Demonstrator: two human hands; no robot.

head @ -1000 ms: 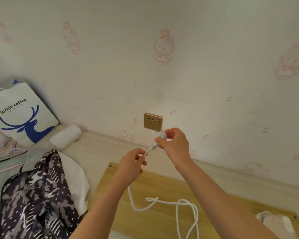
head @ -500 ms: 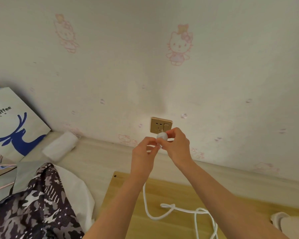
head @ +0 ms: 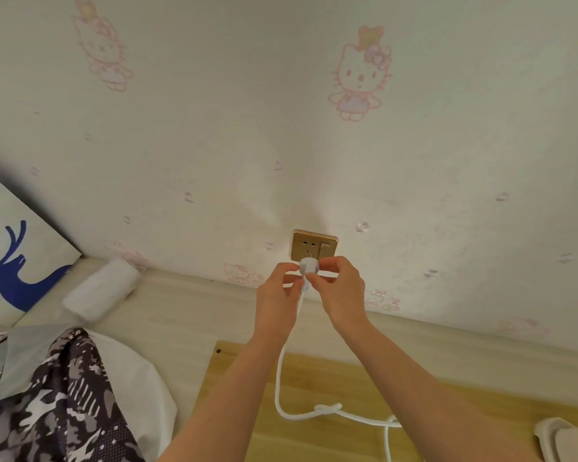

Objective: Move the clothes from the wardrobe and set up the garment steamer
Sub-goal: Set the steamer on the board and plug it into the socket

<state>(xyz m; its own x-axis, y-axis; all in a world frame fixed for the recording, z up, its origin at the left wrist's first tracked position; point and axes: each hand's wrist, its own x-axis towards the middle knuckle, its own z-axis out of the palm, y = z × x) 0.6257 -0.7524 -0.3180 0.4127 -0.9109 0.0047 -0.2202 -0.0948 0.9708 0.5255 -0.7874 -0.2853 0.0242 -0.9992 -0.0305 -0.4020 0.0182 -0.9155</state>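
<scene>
Wallpaper [head: 214, 145] backdrop, plug held at socket

Wallpaper: pale, printed with faint pink cartoon cats; fills everything above and behind both hands.
Wooden board [head: 364, 378]: light yellow, flat beneath the forearms.
Patterned garment [head: 64, 411]: dark camouflage print, heaped on white fabric, low and well left of the left hand.
Paper bag [head: 14, 261]: white with a blue deer, leaning at the wall, far left of the hands.
Left hand [head: 277, 298]: fingertips pinching the plug's left side.
Right hand [head: 342, 291]: thumb and fingers gripping the plug's right side.
White roll [head: 102, 288]: lying at the wall's foot, left of the hands.
Cord [head: 289, 378]: white, falling from the plug between the wrists, knotted on the board.
Socket plate [head: 314, 246]: gold, on the wall just above the fingertips.
Plug [head: 309, 266]: white, round, at the plate's lower edge; whether it is seated cannot be told.
</scene>
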